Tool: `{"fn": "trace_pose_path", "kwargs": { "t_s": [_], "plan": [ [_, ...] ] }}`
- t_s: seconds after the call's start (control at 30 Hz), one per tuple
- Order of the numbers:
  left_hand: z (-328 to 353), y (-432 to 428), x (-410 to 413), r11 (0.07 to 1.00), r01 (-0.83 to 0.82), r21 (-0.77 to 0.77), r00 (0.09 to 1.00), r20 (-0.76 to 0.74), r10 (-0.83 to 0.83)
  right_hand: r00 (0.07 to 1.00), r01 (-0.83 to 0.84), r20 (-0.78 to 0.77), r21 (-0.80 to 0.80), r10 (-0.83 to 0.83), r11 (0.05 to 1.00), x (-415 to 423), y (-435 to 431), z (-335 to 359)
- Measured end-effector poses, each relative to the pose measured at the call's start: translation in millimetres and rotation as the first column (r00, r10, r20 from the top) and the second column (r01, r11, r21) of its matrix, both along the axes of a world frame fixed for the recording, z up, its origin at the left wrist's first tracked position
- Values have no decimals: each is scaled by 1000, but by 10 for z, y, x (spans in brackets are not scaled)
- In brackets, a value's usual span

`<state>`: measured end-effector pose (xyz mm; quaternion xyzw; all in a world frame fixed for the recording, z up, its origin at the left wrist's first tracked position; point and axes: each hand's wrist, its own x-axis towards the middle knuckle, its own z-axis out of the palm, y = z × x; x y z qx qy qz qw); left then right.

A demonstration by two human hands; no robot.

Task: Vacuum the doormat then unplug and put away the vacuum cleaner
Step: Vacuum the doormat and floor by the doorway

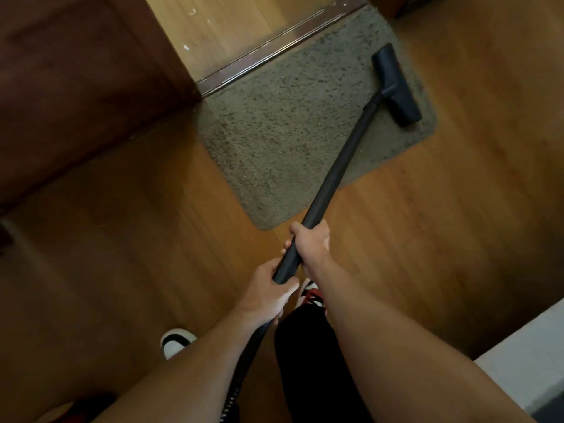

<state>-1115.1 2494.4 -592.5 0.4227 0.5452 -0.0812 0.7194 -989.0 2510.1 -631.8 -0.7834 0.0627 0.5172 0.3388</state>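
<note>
Doormat (283,138) lies on the wooden floor (122,239) just far of my hands, its far long edge butted against the door threshold strip (274,47), its long axis running from left to far right along that strip; the vacuum head (396,87) sits on the mat at its right end, its bar lying parallel to the mat's short right edge, so most of the pile stretches leftward from it; the wand (345,157) runs as one straight line from the head back and down-left to my grip; my right hand (312,244) is wrapped round the wand higher up, nearer the mat, just past the mat's near corner, and my left hand (268,291) clasps the lower end just behind it, where the hose (244,370) drops away between my forearms; I judge the vacuuming is under way and the next stroke should draw the head across the width, then shift left along the long axis; the right hand, being nearer, will steer; the plug and the machine's body are out of view.
</note>
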Motion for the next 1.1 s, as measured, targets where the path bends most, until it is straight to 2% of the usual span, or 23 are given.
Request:
{"fn": "trace_pose_path", "kwargs": {
  "t_s": [0.3, 0.6, 0.83, 1.1],
  "plan": [
    [4, -310, -1437, 996, -82, 42, 993, -86, 85, 994, -35, -109, -50, 30, 998, -1436, -201, -31],
    [343, -350, -2546, 995, -82, -60, 995, -59, 79, 986, 6, -164, -62, -16, 998, -2540, -344, 228],
    [412, -321, -2790, 991, -84, -100, 995, -66, 78, 988, -12, -158, -80, -1, 997, -2824, -342, 251],
    [253, -328, -2254, 985, -116, -130, 991, -85, 105, 989, -60, -139, -68, 51, 996, -2267, -267, 138]
  ]
}}
